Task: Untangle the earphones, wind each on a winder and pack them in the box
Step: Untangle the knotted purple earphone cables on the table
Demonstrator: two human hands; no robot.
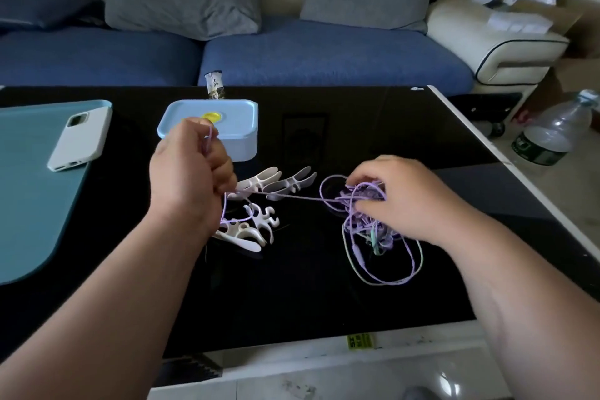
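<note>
Left hand (191, 169) pinches one lilac cord taut; right hand (399, 195) grips the tangled lilac-and-mint earphone cables (373, 230) mid-desk — best to draw slowly, loosening loops, not yanking knots tighter.

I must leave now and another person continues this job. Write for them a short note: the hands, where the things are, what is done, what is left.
Left hand pinches one purple cable, stretched from the tangle.
Right hand grips the tangle on the black table.
White winders lie between the hands; none looks wound.
Blue box stands behind the left hand, lid on.
Done: one cable partly freed.
Left: finish untangling, wind every earphone, pack the box.
</note>
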